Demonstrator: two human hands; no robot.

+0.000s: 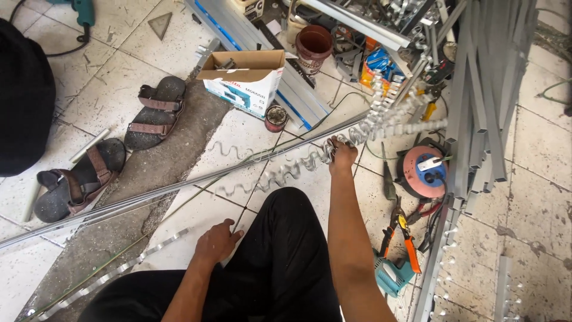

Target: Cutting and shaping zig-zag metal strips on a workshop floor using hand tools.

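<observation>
My right hand [342, 154] reaches forward and grips a wavy, zigzag metal strip [286, 170] that runs across the tiled floor and up toward a bundle of similar strips [390, 113]. My left hand [217, 241] rests on the floor by my left knee, fingers loosely curled, holding nothing. It lies close to another wavy metal strip [113, 275]. A long straight aluminium profile [179, 188] crosses the floor diagonally between the two hands. My legs in black trousers [286, 256] fill the bottom centre.
Two brown sandals [152, 113] lie at the left. A cardboard tool box [244, 77], a brown pot [314, 45] and a small can [275, 117] stand ahead. At the right are a cable reel [424, 173], orange-handled snips [402, 232] and upright grey metal profiles [482, 95].
</observation>
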